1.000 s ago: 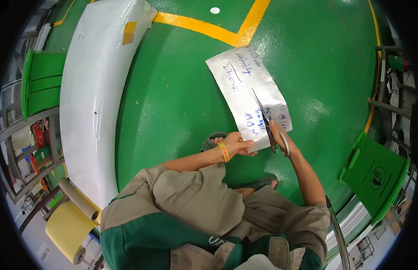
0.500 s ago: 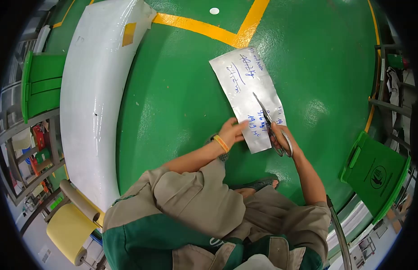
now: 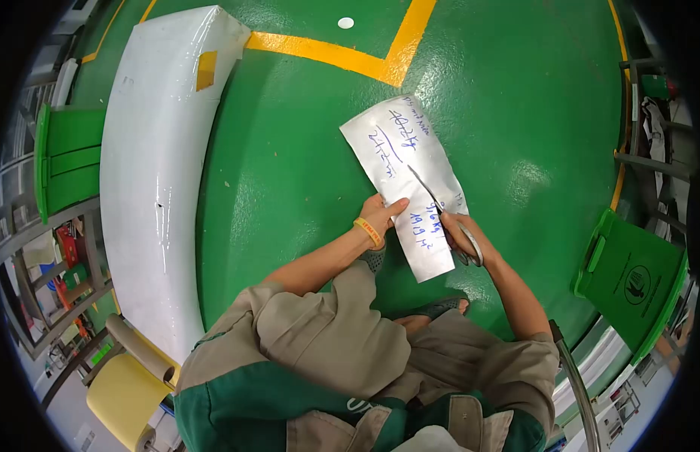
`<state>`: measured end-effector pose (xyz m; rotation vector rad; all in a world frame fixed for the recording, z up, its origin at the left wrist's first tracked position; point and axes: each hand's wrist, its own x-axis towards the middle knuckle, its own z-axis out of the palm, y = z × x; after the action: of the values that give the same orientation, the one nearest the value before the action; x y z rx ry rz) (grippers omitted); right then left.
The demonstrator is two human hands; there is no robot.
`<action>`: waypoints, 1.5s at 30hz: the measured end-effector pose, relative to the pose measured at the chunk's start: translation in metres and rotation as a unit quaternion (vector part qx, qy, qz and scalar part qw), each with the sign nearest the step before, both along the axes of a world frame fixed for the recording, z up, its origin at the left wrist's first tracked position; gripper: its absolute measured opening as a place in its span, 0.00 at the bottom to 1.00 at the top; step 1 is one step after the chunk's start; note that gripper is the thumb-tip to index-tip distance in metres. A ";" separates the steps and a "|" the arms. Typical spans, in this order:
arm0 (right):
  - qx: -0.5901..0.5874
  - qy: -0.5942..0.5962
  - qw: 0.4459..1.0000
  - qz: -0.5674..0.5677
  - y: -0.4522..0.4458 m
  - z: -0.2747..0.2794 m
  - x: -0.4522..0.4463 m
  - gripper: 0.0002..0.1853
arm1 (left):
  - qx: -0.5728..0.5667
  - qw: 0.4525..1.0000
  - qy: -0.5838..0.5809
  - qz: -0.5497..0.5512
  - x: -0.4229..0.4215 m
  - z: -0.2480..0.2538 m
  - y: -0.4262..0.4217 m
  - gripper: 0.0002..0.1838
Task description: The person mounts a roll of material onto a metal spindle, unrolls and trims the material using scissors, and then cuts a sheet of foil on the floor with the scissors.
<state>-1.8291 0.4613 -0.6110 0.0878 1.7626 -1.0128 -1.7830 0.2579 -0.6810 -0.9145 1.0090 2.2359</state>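
A long white sheet (image 3: 372, 143) with blue handwriting stretches out in front of me above the green floor. My left hand (image 3: 380, 215) pinches its left edge, thumb on top and fingers underneath. On the right side, my right hand (image 3: 457, 228) grips a pair of scissors (image 3: 471, 248) by the handles. The scissors' blades lie over the sheet's written face, tips pointing up and left; whether they touch it I cannot tell. An orange-yellow band circles my left wrist.
A long, white, plastic-wrapped bundle (image 3: 150, 181) lies along the left. Green bins stand at the far left (image 3: 71, 162) and right (image 3: 632, 282). A yellow roll (image 3: 128, 399) is at lower left, a metal bar (image 3: 576, 384) at lower right. Yellow tape (image 3: 320, 51) marks the floor.
My left hand has closed on the sheet's left edge; earlier its fingers were spread beside it. Sheet and scissors have shifted slightly left and the sheet lower in view.
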 end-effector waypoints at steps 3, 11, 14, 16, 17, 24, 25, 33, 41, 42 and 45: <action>-0.028 -0.040 0.999 -0.007 -0.001 -0.003 -0.003 0.31 | 0.036 0.999 0.010 -0.025 0.012 0.000 0.005 0.16; -0.080 0.026 0.995 -0.059 -0.009 -0.035 0.000 0.33 | 0.060 0.994 0.007 -0.094 0.019 0.010 0.007 0.18; -0.056 0.055 0.996 -0.045 -0.018 -0.035 -0.006 0.33 | 0.048 0.995 -0.019 -0.083 0.019 -0.001 0.006 0.19; -0.036 0.028 0.998 -0.040 -0.025 -0.025 -0.009 0.34 | 0.067 0.991 -0.003 -0.116 0.022 -0.001 -0.001 0.18; -0.038 0.011 0.998 -0.055 -0.030 -0.020 -0.011 0.34 | 0.077 0.988 0.006 -0.132 0.024 0.000 -0.003 0.18; -0.045 0.014 0.996 -0.076 -0.056 -0.038 -0.020 0.41 | 0.074 0.986 -0.010 -0.149 0.028 0.018 -0.002 0.19; -0.064 0.020 0.994 -0.089 -0.062 -0.039 -0.020 0.42 | 0.076 0.985 -0.007 -0.157 0.030 0.019 -0.003 0.19; -0.015 0.077 0.995 -0.069 -0.083 -0.041 -0.054 0.46 | -0.113 0.931 -0.019 -0.347 0.054 0.017 0.004 0.17; 0.054 0.353 0.923 -0.142 0.010 0.015 -0.084 0.25 | -0.223 0.950 -0.011 0.219 -0.006 -0.016 -0.086 0.25; 0.097 0.328 0.929 -0.141 0.030 0.015 -0.076 0.25 | -0.304 0.923 -0.059 0.230 -0.011 -0.004 -0.088 0.27; 0.205 0.284 0.927 -0.133 0.082 0.007 -0.042 0.25 | -0.701 0.671 0.048 0.238 -0.003 -0.005 -0.084 0.26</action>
<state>-1.8713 0.5436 -0.6040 0.3298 2.5375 -0.8927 -1.7865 0.1739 -0.6856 -1.7601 2.9272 1.4270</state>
